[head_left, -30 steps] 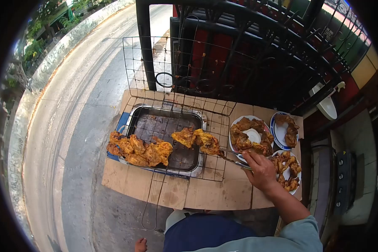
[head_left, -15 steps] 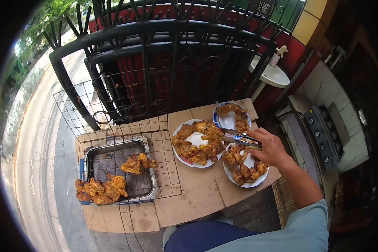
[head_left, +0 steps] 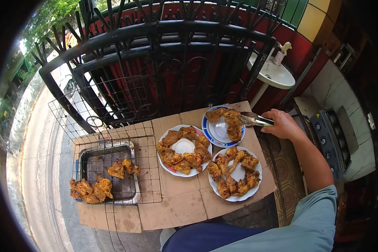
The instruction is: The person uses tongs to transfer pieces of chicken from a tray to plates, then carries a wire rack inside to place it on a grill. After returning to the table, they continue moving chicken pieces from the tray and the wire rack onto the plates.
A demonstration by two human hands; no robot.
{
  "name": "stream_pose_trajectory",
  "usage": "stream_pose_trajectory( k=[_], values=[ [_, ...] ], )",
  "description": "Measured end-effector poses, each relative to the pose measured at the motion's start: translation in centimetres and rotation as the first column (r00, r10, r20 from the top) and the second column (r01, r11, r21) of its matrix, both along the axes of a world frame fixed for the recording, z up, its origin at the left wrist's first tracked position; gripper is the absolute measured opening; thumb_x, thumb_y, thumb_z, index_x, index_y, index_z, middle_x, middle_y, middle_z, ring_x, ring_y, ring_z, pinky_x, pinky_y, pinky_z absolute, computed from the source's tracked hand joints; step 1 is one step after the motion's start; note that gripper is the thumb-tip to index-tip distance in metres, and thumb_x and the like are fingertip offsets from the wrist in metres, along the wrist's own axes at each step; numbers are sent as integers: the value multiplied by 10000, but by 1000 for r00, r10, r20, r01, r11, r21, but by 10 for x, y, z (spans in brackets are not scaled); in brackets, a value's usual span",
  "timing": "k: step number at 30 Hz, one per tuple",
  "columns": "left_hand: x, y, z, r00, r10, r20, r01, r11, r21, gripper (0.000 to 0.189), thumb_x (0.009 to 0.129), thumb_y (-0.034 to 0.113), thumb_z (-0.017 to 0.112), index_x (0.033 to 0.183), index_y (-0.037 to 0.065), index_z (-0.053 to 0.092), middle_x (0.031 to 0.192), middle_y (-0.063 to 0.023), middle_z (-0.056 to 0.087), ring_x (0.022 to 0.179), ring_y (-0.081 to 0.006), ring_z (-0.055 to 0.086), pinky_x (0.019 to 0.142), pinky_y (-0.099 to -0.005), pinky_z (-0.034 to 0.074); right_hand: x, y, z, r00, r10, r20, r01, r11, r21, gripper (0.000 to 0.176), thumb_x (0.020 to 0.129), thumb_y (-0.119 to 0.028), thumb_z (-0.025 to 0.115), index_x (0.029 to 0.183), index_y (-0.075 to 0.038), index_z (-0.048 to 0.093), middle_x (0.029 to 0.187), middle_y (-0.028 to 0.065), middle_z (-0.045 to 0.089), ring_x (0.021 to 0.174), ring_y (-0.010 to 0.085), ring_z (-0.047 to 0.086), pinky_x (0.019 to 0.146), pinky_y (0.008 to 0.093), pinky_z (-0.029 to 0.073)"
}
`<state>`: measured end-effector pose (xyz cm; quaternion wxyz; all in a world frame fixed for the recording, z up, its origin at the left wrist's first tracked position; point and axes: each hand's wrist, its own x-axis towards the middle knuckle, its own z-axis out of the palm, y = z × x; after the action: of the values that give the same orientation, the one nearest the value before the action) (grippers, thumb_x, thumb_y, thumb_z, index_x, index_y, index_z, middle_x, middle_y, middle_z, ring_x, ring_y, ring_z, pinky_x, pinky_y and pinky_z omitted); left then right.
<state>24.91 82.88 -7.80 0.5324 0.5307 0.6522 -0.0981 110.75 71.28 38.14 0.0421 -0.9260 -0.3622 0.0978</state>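
A black metal gate [head_left: 172,27], topped with spikes, spans the rear. To its right, a white sink [head_left: 280,80] with a bottle [head_left: 279,58] adjoins a red wall [head_left: 301,52]; nearer stands a stove [head_left: 320,128] bearing round knobs. Patterned floor tiles [head_left: 287,191] lie below. Far left: a pale road [head_left: 46,168] and green trees [head_left: 50,19].

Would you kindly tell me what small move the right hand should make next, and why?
I would probably nudge the chicken by the tips of the tongs inward: it sits over the right edge of the blue-rimmed plate, whose lower left is bare, and the right hand holds the tongs there.
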Motion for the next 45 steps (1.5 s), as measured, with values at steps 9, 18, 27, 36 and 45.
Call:
stream_pose_trajectory(
  k=[9,18,27,36,45],
  values=[
    [14,-11,-22,994,-74,-83,74,997,-3,519,895,254,577,1388,123,487,1170,-127,608,970,-226,607,774,-370,528,-1,15,3,994,100,47,-96,992,-76,480,702,-268,783,1117,-58,661,1000,121,630,992,332,615,859,422,477],
    [19,-9,-36,840,-540,53,502,811,299,583,811,141,625,1376,96,488,1179,-166,617,935,-229,620,780,-387,534,-73,27,-57,919,260,297,-175,943,-285,446,765,-187,708,1143,3,569,1016,129,584,919,281,627,766,360,528],
    [17,15,-31,984,165,73,-155,979,-131,533,935,302,540,1416,97,437,1111,-128,617,867,-217,609,665,-355,515,-81,23,-47,999,-13,29,19,976,-215,492,786,-275,709,1170,1,573,1090,163,581,1006,351,618,852,442,515],
    [28,36,-24,972,234,26,-230,967,-111,546,938,351,551,1422,124,437,1018,-87,605,694,-158,560,539,-300,450,-71,21,-39,999,-39,13,40,989,-141,521,780,-328,731,1163,-6,585,1109,176,588,1010,366,618,860,460,497],
    [73,4,76,946,312,-84,-313,950,3,553,899,326,630,1326,-6,518,1129,-153,651,991,-231,618,843,-339,490,-121,96,-40,955,256,-147,-208,937,280,617,711,-179,790,1243,34,561,1025,181,605,972,358,608,839,416,471]
  ],
)
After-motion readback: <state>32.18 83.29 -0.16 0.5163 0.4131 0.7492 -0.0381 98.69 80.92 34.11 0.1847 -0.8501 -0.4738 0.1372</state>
